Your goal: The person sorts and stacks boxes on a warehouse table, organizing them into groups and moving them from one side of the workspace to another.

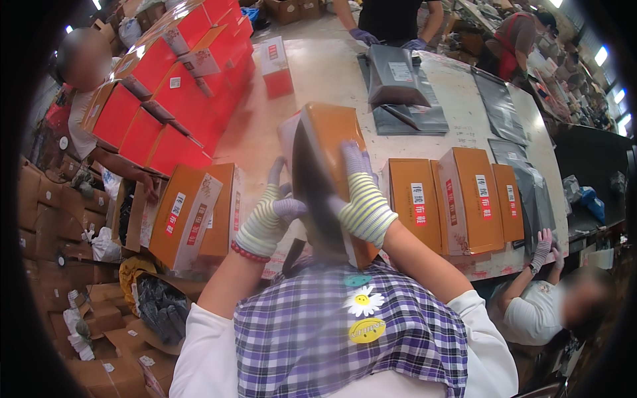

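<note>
Both my hands wear striped knit gloves. Upright before my apron stands an orange-brown cardboard shoe box (333,129), with a dark plastic mailing bag (316,194) partly over its near side, blurred. My right hand (366,199) presses flat on the box and the bag's edge, its thumb across the dark plastic. At the bag's left side is my left hand (276,211), its thumb near the plastic; whether it pinches the bag cannot be seen. More orange shoe boxes (470,199) stand to the right of my hands, and another shoe box (174,219) leans at the left.
Stacked red boxes (174,99) rise at the left of the white table (328,54), a single red and white box (277,74) behind. Grey mailing bags (398,74) lie at the back and right. Co-workers stand left, across the table and at the right, one gloved hand on the bags.
</note>
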Tool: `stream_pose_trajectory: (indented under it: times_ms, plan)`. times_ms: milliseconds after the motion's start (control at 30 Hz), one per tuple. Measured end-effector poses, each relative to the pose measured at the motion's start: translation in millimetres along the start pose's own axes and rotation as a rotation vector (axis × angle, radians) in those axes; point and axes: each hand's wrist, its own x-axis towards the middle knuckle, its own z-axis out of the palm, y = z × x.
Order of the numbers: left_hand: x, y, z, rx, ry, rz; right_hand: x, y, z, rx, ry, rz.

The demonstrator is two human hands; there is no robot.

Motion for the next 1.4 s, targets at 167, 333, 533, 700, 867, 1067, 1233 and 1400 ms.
stream_pose_trajectory:
  times_ms: [167,333,533,700,867,1067,1233,1400]
  plan:
    - [-3.1,-3.2,-3.9,-0.094,0.001,0.032,9.9,6.0,5.1,0.065,-0.026,-0.039]
    - [11.3,-11.3,21.4,0.002,0.011,0.042,11.9,-11.2,-2.1,-0.187,-0.075,0.07]
    - [68.1,-93.7,42.0,0.003,-0.187,-0.126,-1.7,13.0,-36.1,-0.551,-0.155,0.318]
    - [139.0,-178.6,47.0,0.8,0.004,-0.311,-38.3,94.1,-15.0,-0.828,-0.189,0.506]
    - [204.2,-125.7,71.7,1.092,0.132,-0.023,-50.3,95.1,-23.9,-0.736,-0.213,0.475]
    - [208.6,-86.7,37.4,0.738,-0.101,0.062,-50.2,114.1,-9.6,-0.768,-0.168,0.412]
    - [71.1,21.3,-51.3,1.31,-0.085,0.586,-62.2,149.2,-33.5,-0.833,-0.069,0.422]
    - [-97.3,160.2,-217.7,1.587,0.718,0.613,-54.0,166.9,-36.6,-0.832,0.042,0.525]
